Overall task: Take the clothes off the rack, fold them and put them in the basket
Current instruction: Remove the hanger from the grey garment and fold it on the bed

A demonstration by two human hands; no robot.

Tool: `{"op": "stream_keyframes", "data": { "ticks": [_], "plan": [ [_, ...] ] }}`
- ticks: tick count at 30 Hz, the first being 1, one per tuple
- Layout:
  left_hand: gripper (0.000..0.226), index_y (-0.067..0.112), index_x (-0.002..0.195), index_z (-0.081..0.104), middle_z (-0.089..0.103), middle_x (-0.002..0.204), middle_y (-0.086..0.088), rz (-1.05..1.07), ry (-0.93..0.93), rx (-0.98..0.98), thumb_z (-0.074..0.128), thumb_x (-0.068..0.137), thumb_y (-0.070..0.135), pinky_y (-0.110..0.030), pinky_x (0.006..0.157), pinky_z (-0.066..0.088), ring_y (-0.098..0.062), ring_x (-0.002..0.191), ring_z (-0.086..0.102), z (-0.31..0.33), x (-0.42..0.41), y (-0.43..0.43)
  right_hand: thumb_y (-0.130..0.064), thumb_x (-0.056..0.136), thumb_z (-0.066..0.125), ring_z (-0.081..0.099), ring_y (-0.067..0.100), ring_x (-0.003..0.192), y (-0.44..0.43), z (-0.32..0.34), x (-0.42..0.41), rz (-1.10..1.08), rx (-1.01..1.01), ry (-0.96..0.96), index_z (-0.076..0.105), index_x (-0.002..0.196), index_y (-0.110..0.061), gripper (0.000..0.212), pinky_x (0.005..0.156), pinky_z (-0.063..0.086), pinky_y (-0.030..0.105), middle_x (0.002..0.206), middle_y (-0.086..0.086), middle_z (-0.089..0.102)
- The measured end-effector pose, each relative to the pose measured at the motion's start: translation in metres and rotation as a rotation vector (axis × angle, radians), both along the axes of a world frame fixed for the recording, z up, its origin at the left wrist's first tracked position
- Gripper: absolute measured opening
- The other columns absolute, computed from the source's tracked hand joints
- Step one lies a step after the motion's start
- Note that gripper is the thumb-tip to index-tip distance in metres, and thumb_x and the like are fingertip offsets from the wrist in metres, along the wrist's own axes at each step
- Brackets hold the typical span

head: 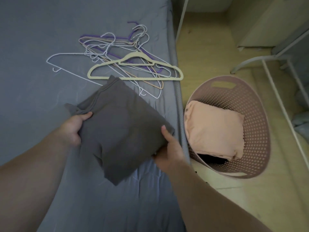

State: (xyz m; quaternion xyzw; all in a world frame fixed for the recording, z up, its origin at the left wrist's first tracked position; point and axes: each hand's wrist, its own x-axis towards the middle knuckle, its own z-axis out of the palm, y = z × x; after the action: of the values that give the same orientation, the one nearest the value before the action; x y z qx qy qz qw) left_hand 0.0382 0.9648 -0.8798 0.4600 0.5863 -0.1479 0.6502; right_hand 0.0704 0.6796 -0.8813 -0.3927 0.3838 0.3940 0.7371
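No writing, label, brand mark or number can be read anywhere: none on the folded grey garment (pixel 120 131), the pink basket (pixel 257 131), the peach garment (pixel 215 128) inside it, or the hangers (pixel 133 78).

Grey-sheeted bed (pixel 33 39) carrying a tangled pile of empty hangers (pixel 117 52), white wire, purple and tan, with a cream hanger (pixel 135 78) lying topmost near the right edge; pale wooden floor (pixel 209 47) alongside; light cabinet (pixel 260 22) at upper right.
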Motion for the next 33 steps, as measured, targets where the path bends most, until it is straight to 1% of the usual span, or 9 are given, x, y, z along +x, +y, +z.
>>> {"op": "stream_keyframes", "data": {
  "ticks": [4,7,9,16,18,21,26,29,33],
  "plan": [
    [0.023,0.015,0.092,0.067,0.072,0.061,-0.004,0.043,-0.033,0.002,0.058,0.096,0.035,-0.041,0.089,0.046,-0.022,0.064,0.07,0.009,0.003,-0.019,-0.035,0.087,0.077,0.068,0.034,0.106,0.02,-0.018,-0.027,0.162,-0.275,0.008,0.06,0.128,-0.016,0.048,0.09,0.058,0.049,0.12,0.011,0.072],
    [0.019,0.016,0.097,0.068,0.074,0.066,-0.001,0.102,-0.106,0.039,0.057,0.096,0.031,-0.04,0.08,0.051,-0.018,0.059,0.072,0.014,0.001,-0.024,-0.023,0.102,0.054,0.056,0.032,0.126,0.027,-0.002,-0.007,0.317,-0.677,-0.295,0.045,0.144,-0.008,0.045,0.098,0.042,0.025,0.138,0.013,0.059],
    [0.017,0.016,0.1,0.068,0.075,0.069,0.001,0.125,-0.167,0.045,0.056,0.097,0.027,-0.04,0.07,0.051,-0.015,0.058,0.072,0.023,0.006,-0.035,-0.021,0.106,0.042,0.051,0.032,0.13,0.021,0.031,0.017,0.351,-0.808,-0.459,0.037,0.148,-0.009,0.044,0.096,0.038,0.027,0.143,0.013,0.055],
    [0.022,0.011,0.109,0.069,0.077,0.085,0.0,0.06,-0.371,-0.047,0.051,0.097,0.014,-0.029,0.064,0.062,-0.014,0.074,0.074,0.07,0.067,-0.137,-0.02,0.105,0.036,0.062,0.04,0.101,-0.071,0.129,0.119,0.558,-1.205,-0.923,0.039,0.129,-0.018,0.025,0.079,0.047,0.043,0.113,0.019,0.062],
    [0.027,0.007,0.117,0.068,0.076,0.102,-0.008,0.05,-0.382,-0.018,0.06,0.091,0.011,-0.033,0.067,0.062,-0.021,0.088,0.073,0.065,0.083,-0.177,-0.021,0.107,0.034,0.063,0.039,0.098,-0.109,0.143,0.141,0.567,-1.285,-0.938,0.038,0.132,-0.016,0.026,0.072,0.044,0.04,0.11,0.019,0.062],
    [0.039,-0.001,0.122,0.063,0.068,0.118,-0.011,0.069,-0.396,0.225,0.071,0.084,0.004,-0.046,0.092,0.055,-0.026,0.106,0.067,0.057,0.118,-0.237,-0.027,0.109,0.031,0.061,0.038,0.107,-0.167,0.132,0.156,0.53,-1.345,-0.862,0.034,0.143,-0.018,0.036,0.072,0.036,0.035,0.121,0.018,0.06],
    [0.054,-0.004,0.142,0.043,0.049,0.144,-0.022,-0.232,-0.208,0.623,0.061,0.096,0.017,-0.034,0.107,0.032,-0.035,0.134,0.046,0.011,0.13,-0.332,-0.028,0.109,0.031,0.057,0.037,0.12,-0.238,0.036,0.17,0.619,-1.431,-0.739,0.03,0.153,-0.016,0.046,0.088,0.044,0.039,0.137,0.018,0.056],
    [0.049,0.0,0.146,0.039,0.046,0.146,-0.022,-0.265,-0.056,0.54,0.049,0.102,0.019,-0.036,0.104,0.036,-0.037,0.133,0.045,-0.035,0.111,-0.389,-0.031,0.108,0.032,0.061,0.041,0.109,-0.263,-0.021,0.193,0.755,-1.478,-0.753,0.04,0.138,-0.012,0.037,0.083,0.046,0.044,0.127,0.024,0.059],
    [0.059,-0.002,0.154,0.015,0.035,0.153,-0.019,-0.71,0.201,0.258,0.036,0.106,0.026,-0.038,0.105,0.04,-0.032,0.138,0.04,-0.084,0.098,-0.443,-0.029,0.109,0.026,0.059,0.045,0.112,-0.294,-0.068,0.211,1.082,-1.474,-0.641,0.027,0.146,-0.014,0.041,0.086,0.046,0.049,0.138,0.023,0.049]
  ]
}}
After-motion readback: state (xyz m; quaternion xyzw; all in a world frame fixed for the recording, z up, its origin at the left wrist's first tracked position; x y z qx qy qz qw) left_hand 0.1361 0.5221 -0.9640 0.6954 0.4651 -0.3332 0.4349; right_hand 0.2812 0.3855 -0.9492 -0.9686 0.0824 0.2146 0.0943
